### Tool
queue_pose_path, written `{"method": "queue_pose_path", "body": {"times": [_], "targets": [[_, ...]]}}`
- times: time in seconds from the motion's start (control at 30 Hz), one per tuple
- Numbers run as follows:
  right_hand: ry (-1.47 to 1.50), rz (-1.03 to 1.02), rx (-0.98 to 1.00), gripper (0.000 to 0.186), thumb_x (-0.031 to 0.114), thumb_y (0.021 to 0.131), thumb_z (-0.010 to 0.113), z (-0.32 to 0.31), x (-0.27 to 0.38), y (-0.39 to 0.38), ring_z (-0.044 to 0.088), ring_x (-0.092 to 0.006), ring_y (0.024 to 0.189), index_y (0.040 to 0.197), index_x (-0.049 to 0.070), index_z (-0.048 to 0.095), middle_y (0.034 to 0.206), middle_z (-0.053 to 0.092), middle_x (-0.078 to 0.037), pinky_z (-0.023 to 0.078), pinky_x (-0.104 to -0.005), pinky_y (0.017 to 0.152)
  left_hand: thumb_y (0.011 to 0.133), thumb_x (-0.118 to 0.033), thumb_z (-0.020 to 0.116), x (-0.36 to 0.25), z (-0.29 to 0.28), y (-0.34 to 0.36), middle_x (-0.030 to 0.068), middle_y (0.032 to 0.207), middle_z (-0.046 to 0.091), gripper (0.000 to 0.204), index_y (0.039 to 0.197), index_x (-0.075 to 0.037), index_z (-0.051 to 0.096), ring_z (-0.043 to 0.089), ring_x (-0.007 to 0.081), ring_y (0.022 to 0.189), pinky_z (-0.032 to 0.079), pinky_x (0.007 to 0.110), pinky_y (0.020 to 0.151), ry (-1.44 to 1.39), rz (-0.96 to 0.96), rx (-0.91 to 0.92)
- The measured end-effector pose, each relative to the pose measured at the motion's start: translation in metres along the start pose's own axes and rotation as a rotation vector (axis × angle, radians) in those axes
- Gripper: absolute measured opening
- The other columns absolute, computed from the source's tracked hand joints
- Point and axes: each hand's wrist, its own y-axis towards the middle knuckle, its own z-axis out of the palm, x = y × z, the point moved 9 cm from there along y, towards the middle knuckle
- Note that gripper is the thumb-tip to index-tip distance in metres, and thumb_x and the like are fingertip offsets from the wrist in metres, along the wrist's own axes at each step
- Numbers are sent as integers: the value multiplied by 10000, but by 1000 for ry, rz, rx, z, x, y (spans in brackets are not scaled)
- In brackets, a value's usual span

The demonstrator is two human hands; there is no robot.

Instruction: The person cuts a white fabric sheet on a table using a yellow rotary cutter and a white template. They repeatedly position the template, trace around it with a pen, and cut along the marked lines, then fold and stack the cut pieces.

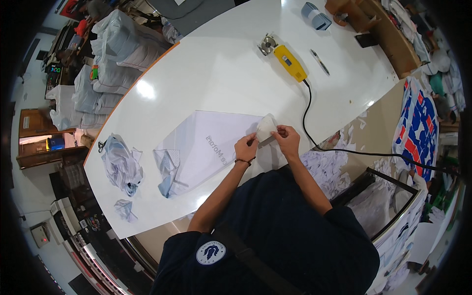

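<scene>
Over the right end of a large white printed cloth panel, I hold up a small off-white piece that could be cloth or paper. My right hand pinches its right edge between thumb and fingers. My left hand, with a dark bracelet at the wrist, is closed in a pinch at its lower left corner. A folded patterned piece of cloth rests on the panel's left end. Farther left lie a crumpled heap of pale cloth and a small scrap.
On the white table lie a yellow electric rotary cutter, its black cord trailing right, a pen, a phone and a blue-grey folded item. Stuffed sacks stand beyond the left edge; scraps cover the floor at right.
</scene>
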Motion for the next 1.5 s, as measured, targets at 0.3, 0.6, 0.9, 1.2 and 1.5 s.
{"method": "queue_pose_path", "body": {"times": [0.3, 0.6, 0.9, 1.2, 1.5], "targets": [[-255, -213, -23, 291, 157, 740, 834, -2, 47, -5, 605, -218, 789, 963, -6, 741, 952, 561, -101, 517, -339, 698, 880, -100, 639, 17, 5, -2, 122, 967, 776, 328, 1178, 9, 720, 743, 154, 864, 569, 275, 790, -185, -140, 99], [-369, -356, -79, 307, 185, 740, 845, 2, 48, -6, 580, -240, 830, 956, -6, 741, 941, 535, -100, 499, -350, 722, 878, 39, 501, 27, 17, 0, 131, 1078, 752, 408, 1247, 31, 675, 731, 167, 899, 576, 267, 762, -313, -179, 181], [-385, -376, -73, 299, 195, 749, 846, 1, 49, -7, 593, -254, 822, 958, 10, 740, 943, 549, -107, 504, -358, 723, 851, 49, 448, 28, 18, -2, 119, 1070, 750, 466, 1257, 16, 675, 721, 163, 934, 569, 262, 723, -312, -220, 212], [-381, -391, -64, 298, 195, 751, 846, 2, 47, -6, 591, -250, 809, 957, 9, 738, 936, 549, -110, 508, -356, 720, 867, 71, 460, 35, 21, 0, 93, 1067, 758, 443, 1240, 3, 689, 714, 148, 914, 571, 263, 716, -363, -205, 179], [-390, -389, -56, 308, 204, 761, 841, 2, 47, -6, 590, -243, 804, 966, -2, 737, 932, 551, -106, 511, -353, 716, 857, 51, 489, 28, 18, 0, 99, 1057, 763, 430, 1233, 6, 691, 719, 153, 902, 567, 273, 789, -301, -189, 182]]}}
